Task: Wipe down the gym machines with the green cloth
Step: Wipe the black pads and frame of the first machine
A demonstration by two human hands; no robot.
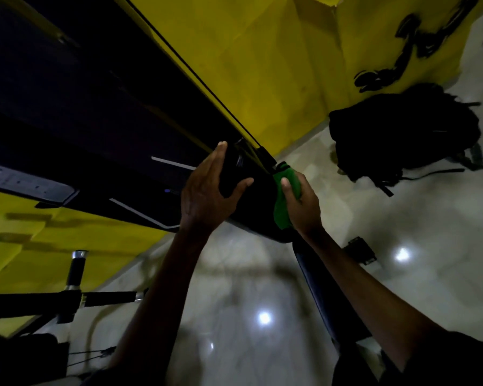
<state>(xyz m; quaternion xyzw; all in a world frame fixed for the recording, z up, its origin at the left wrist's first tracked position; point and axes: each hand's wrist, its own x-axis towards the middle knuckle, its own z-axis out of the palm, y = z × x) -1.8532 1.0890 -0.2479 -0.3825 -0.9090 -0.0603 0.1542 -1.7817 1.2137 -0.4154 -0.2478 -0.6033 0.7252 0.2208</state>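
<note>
2 bare forearms reach forward. Left hand (204, 190) clasps a black machine part (230, 169) between thumb and fingers; right hand (301, 204) grips the green cloth (282, 215), thumb on top.

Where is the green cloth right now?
Head view, just right of centre: the green cloth is gripped in the right hand, against the black machine, beside the left hand holding that machine.

Left hand (204, 196) on machine (95, 121); cloth (282, 214) just right, in right hand (304, 208); backpack (405, 135) on floor (430, 232) beyond.
</note>
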